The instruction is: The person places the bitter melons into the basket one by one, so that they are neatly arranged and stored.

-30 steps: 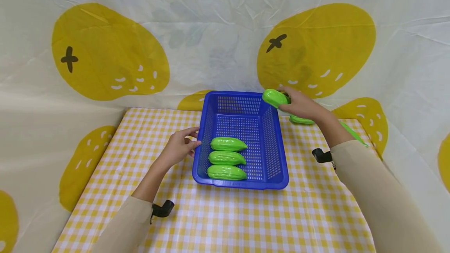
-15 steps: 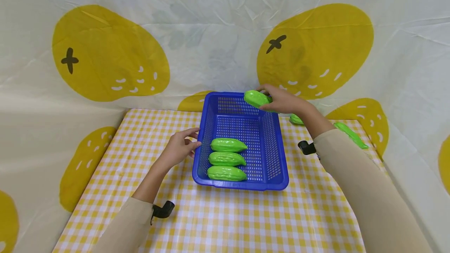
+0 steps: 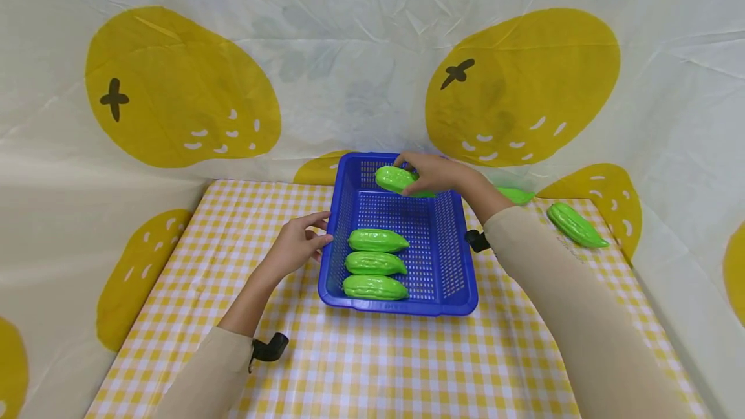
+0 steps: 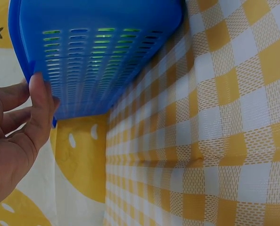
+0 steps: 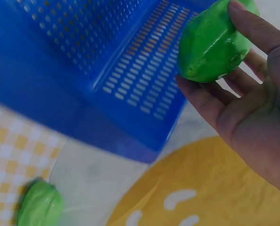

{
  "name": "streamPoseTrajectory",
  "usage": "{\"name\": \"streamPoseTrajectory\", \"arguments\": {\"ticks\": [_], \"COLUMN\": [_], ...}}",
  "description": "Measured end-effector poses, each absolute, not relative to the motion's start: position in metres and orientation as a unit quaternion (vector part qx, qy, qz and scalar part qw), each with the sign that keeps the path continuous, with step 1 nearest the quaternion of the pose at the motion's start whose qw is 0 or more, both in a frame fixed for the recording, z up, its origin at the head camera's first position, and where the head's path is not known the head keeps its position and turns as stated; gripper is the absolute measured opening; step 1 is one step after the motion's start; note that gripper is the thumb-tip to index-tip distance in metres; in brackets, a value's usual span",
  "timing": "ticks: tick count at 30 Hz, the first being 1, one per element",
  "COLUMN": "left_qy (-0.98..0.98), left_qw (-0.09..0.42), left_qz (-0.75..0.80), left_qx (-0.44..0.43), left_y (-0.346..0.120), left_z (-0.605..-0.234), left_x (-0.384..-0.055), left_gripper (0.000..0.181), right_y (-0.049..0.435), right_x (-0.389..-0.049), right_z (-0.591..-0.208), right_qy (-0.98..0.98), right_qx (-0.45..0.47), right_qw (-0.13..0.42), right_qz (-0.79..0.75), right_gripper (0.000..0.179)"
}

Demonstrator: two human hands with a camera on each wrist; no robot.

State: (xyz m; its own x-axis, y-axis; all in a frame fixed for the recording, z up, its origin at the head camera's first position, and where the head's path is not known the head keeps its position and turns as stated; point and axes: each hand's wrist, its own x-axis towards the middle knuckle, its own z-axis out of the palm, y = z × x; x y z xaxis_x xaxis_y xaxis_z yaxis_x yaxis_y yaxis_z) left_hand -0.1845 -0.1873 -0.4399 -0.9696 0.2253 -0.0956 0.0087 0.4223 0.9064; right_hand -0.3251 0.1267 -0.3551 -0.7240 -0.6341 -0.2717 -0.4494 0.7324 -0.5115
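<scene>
- Right hand (image 3: 427, 173) grips a glossy green ridged gourd (image 3: 394, 179), now farther left, over the far end of the blue rectangular plastic basket (image 3: 398, 307).
- Left hand (image 3: 295, 244), fingers relaxed, still touches its left rim.
- Three matching gourds (image 3: 376, 263) lie unmoved inside.

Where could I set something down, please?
Bare: the checked tablecloth between both sleeves, before the blue basket; inside, the floor beyond three bitter gourds. Crowded: the basket's near left, with those gourds; above its far end, the right hand holding another gourd.
</scene>
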Motion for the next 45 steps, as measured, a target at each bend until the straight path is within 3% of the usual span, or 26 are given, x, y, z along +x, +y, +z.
{"name": "streamPoseTrajectory", "arguments": {"ticks": [6, 18, 30, 45], "left_qy": [0.831, 0.829, 0.830, 0.834], "left_qw": [0.104, 0.106, 0.107, 0.104], "left_qz": [0.541, 0.544, 0.542, 0.537], "left_qx": [0.075, 0.072, 0.075, 0.077], "left_y": [-0.187, -0.188, -0.187, -0.186], "left_z": [-0.441, -0.440, -0.438, -0.437], "left_x": [-0.184, -0.184, -0.182, -0.181], "left_gripper": [0.054, 0.055, 0.054, 0.054], "right_y": [0.107, 0.081, 0.078, 0.079], "right_x": [-0.321, -0.317, -0.315, -0.306], "right_z": [-0.366, -0.396, -0.418, -0.434], "right_qy": [0.900, 0.901, 0.902, 0.900], "right_qx": [-0.301, -0.332, -0.310, -0.314], "right_qw": [0.248, 0.237, 0.268, 0.262], "right_qz": [-0.193, -0.151, -0.139, -0.152], "right_gripper": [0.062, 0.064, 0.061, 0.055]}}
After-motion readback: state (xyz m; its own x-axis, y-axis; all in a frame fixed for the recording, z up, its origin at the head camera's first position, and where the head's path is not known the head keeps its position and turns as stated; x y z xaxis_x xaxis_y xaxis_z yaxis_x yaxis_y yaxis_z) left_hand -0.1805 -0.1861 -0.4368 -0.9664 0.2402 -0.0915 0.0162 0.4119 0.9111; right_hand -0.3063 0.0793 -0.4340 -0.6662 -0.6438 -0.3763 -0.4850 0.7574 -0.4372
